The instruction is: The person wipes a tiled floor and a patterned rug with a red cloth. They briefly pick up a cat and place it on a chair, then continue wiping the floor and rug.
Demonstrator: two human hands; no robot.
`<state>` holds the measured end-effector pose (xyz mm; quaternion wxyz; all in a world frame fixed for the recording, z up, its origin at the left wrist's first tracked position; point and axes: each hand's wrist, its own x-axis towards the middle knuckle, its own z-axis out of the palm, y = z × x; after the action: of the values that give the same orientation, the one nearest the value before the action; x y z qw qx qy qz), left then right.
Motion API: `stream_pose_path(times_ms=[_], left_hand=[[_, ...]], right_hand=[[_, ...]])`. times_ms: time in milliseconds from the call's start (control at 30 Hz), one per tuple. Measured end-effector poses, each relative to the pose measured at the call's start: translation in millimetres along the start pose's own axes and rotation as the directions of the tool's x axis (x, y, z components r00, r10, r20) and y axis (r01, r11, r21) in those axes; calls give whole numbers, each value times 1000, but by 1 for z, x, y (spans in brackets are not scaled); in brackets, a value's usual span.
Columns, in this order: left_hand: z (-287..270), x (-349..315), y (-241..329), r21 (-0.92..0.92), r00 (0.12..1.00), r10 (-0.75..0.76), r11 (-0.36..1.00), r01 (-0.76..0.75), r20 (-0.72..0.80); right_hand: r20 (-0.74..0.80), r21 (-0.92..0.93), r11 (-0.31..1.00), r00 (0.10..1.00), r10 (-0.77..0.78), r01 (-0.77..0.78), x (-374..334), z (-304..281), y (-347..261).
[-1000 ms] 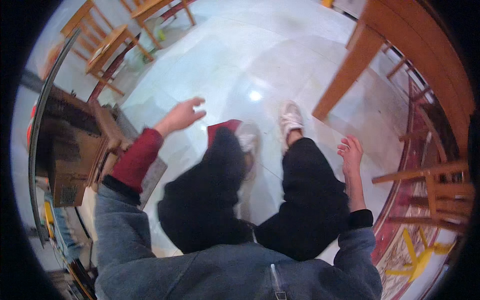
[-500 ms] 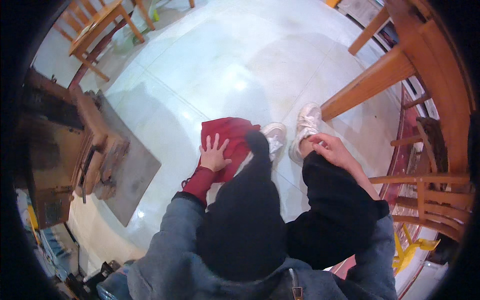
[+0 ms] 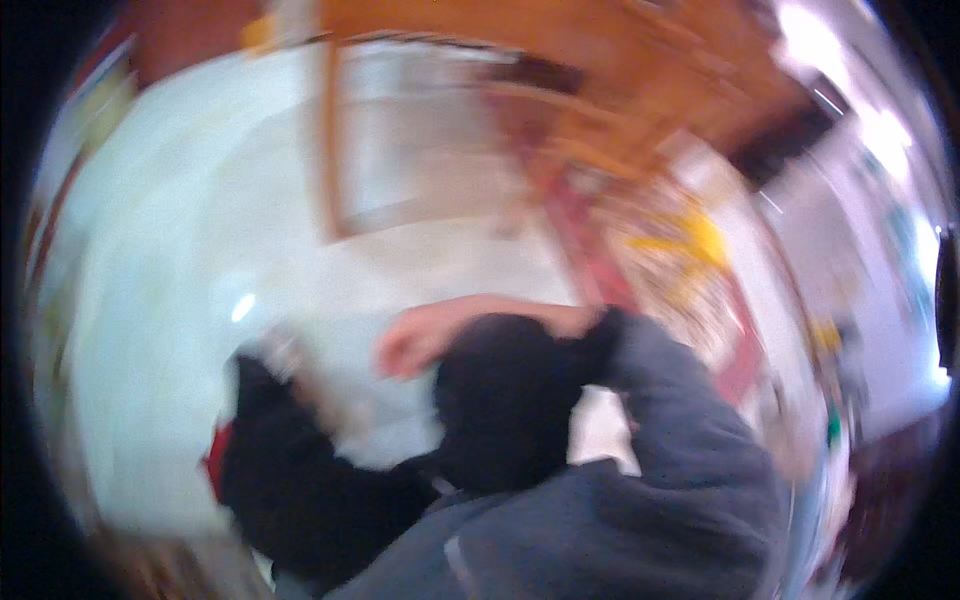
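Observation:
My right hand (image 3: 408, 345) is stretched out in front of my raised knee (image 3: 505, 400) in black trousers. Motion smears its fingers, so neither their shape nor anything in them shows. My left hand is out of sight. Beside my other black-clad leg (image 3: 300, 480), at the left, a sliver of red cloth (image 3: 214, 458) peeks out. A pale shoe (image 3: 283, 352), badly blurred, is on the floor just past that leg.
A large wooden table (image 3: 560, 50) spans the top, one leg (image 3: 332, 140) reaching the pale tiled floor (image 3: 180, 260). A red patterned rug strip (image 3: 595, 265) runs down the right, near a blurred yellow object (image 3: 690, 240). Bright lights glare at the upper right.
My view has swung strongly to the right. The left hand, which lay spread on the red cloth, has left the picture. My right hand no longer touches the ankle above the shoe.

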<state>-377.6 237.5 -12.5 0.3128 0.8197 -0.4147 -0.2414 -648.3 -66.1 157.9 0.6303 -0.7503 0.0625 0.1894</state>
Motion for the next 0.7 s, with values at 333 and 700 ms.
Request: stream_pose_path(times_ms=[333, 700], left_hand=[[48, 83, 267, -94, 417, 359, 839, -535, 835], [-58, 87, 226, 179, 266, -78, 907, -382, 961]], right_hand=[[-661, -413, 856, 545, -516, 311, -28, 14, 57], [-264, -257, 876, 842, -471, 409, -15, 7, 41]])
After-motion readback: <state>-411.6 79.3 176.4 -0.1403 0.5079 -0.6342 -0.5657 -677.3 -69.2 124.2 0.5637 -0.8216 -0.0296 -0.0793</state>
